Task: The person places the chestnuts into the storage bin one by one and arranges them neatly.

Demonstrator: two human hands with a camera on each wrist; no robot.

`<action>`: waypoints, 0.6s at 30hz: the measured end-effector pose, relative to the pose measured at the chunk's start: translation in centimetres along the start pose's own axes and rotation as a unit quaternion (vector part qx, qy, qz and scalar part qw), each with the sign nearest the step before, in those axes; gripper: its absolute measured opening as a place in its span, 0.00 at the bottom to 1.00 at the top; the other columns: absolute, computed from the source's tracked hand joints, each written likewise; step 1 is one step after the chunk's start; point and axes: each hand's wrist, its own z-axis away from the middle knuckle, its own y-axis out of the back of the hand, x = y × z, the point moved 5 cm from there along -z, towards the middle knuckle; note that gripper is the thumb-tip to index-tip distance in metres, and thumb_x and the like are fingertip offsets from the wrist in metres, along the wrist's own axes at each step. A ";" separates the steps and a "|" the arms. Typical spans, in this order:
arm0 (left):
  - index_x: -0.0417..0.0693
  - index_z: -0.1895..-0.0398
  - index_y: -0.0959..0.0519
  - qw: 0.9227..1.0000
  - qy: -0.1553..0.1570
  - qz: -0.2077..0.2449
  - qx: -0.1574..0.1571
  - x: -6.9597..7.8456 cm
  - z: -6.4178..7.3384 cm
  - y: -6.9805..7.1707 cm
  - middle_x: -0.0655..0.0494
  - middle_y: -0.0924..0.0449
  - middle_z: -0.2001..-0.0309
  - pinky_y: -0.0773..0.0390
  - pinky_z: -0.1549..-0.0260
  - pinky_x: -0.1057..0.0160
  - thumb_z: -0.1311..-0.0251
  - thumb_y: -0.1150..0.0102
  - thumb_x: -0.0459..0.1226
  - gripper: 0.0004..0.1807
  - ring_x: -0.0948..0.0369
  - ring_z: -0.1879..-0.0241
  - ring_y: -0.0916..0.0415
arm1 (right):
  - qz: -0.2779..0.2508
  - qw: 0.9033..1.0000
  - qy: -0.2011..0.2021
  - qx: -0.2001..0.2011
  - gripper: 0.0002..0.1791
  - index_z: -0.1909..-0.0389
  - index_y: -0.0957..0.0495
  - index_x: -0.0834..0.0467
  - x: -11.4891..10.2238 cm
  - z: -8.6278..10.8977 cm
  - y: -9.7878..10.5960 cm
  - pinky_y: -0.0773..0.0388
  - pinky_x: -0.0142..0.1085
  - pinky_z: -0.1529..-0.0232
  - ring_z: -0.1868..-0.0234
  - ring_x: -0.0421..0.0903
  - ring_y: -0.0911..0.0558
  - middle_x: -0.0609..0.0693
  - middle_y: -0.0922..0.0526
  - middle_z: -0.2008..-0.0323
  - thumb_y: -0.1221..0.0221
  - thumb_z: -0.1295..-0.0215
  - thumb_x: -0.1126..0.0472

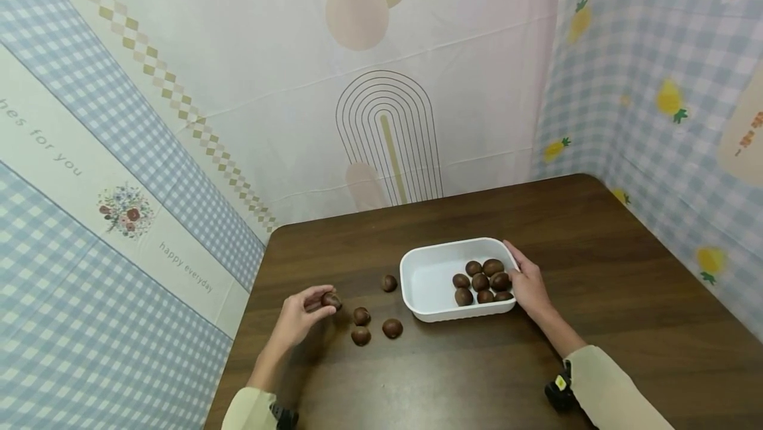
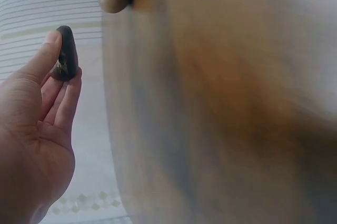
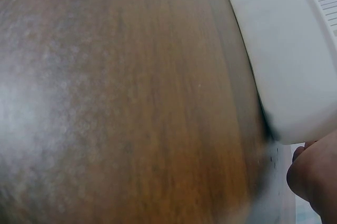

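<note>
My left hand pinches a chestnut between thumb and fingertips, just above the table at the left. In the left wrist view the same chestnut shows dark and edge-on. Several brown chestnuts lie loose on the wood between that hand and a white rectangular container. More chestnuts are gathered in the container's right half. My right hand grips the container's right end at the rim. Only part of this hand shows in the right wrist view, beside the container's outer wall.
The dark wooden table reaches back to a patterned wall cloth. Checked cloth hangs along the right side as well. Black wrist straps sit at the sleeve cuffs.
</note>
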 end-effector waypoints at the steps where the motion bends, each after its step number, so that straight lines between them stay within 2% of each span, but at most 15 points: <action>1: 0.37 0.39 0.16 1.000 0.002 0.003 0.003 0.2 -0.6 0.0 0.42 0.14 0.43 0.17 0.43 0.57 0.41 0.24 0.30 0.25 0.45 0.42 0.16 | 0.002 1.000 -0.001 0.000 0.39 0.19 0.39 0.64 0.0 0.0 0.0 0.40 0.52 0.24 0.23 0.63 0.37 0.64 0.36 0.22 0.54 0.33 0.79; 7: 0.39 0.39 0.16 1.000 0.007 0.010 0.013 1.2 -3.8 -1.3 0.45 0.13 0.42 0.17 0.43 0.58 0.40 0.24 0.32 0.24 0.48 0.41 0.16 | 0.010 1.000 -0.012 -0.001 0.39 0.19 0.38 0.63 0.1 0.0 0.1 0.41 0.52 0.23 0.22 0.60 0.37 0.62 0.36 0.21 0.55 0.33 0.78; 15: 0.38 0.41 0.15 0.999 -0.017 0.027 0.018 3.1 -7.5 -4.5 0.46 0.12 0.45 0.16 0.46 0.62 0.40 0.24 0.32 0.23 0.51 0.44 0.14 | 0.008 1.000 -0.002 -0.002 0.39 0.19 0.38 0.65 -0.1 0.1 0.0 0.40 0.55 0.24 0.23 0.63 0.37 0.65 0.37 0.21 0.54 0.34 0.80; 18: 0.37 0.42 0.15 0.998 -0.035 0.042 0.017 4.0 -8.7 -5.9 0.44 0.12 0.46 0.15 0.46 0.57 0.40 0.23 0.31 0.22 0.49 0.45 0.14 | 0.008 1.000 -0.004 0.001 0.39 0.19 0.38 0.64 -0.2 0.1 0.1 0.39 0.42 0.25 0.23 0.62 0.37 0.64 0.37 0.21 0.54 0.34 0.79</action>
